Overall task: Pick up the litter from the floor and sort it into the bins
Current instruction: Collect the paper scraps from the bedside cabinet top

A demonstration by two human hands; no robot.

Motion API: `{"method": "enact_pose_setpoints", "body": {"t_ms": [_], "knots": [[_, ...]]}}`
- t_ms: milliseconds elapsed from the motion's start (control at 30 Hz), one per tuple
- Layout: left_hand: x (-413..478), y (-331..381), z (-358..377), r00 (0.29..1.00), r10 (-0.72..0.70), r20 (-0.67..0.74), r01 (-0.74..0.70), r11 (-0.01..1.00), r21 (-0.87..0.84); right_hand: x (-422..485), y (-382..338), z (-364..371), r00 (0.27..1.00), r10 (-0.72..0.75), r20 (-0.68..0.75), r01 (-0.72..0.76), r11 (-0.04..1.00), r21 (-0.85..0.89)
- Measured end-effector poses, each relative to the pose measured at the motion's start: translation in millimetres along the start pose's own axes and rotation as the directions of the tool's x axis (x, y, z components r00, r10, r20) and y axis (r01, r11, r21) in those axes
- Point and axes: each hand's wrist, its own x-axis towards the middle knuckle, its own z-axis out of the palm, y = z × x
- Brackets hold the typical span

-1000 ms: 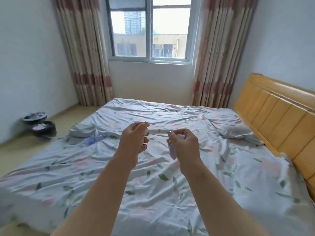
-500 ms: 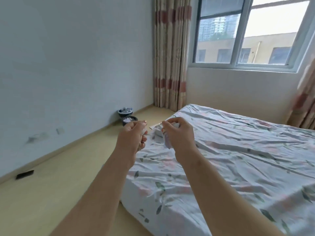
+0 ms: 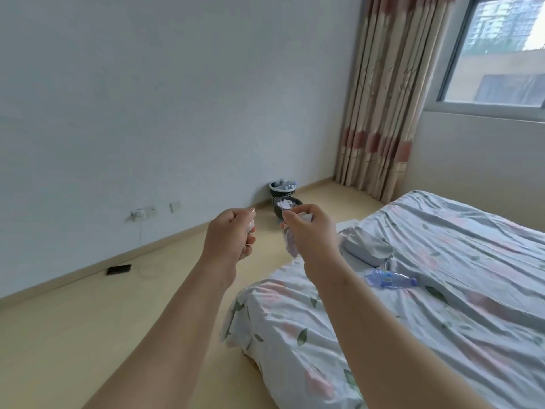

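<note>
Head view: left hand is curling its fingers round a small white scrap; right hand is pinching a crumpled wrapper. The bins are standing well beyond the fingertips, so the carry is probably under way. Next comes walking closer and matching each piece to its bin.
</note>
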Motion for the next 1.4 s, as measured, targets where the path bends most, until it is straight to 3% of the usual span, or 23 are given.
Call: {"method": "enact_pose_setpoints", "body": {"t_ms": [267, 633, 1033, 1167, 1400], "knots": [[134, 14, -7, 0.993, -0.009, -0.118, 0.011, 1.0, 0.014, 131, 8, 75, 0.994, 0.029, 0.102, -0.034, 0.998, 0.043], [316, 0, -87, 0.98, -0.029, -0.195, 0.033, 0.999, 0.015, 256, 38, 224, 0.988, 0.042, 0.148, -0.047, 0.998, 0.03], [553, 6, -181, 0.987, -0.056, -0.15, 0.069, 0.994, 0.079, 405, 60, 411, 0.989, 0.13, 0.07, -0.133, 0.99, 0.05], [612, -5, -186, 0.987, -0.12, -0.103, 0.129, 0.988, 0.083, 458, 76, 444, 0.985, 0.169, 0.045, -0.17, 0.985, 0.02], [756, -18, -157, 0.989, -0.101, -0.107, 0.114, 0.986, 0.121, 598, 89, 500, 0.981, 0.173, 0.09, -0.18, 0.98, 0.079]]}}
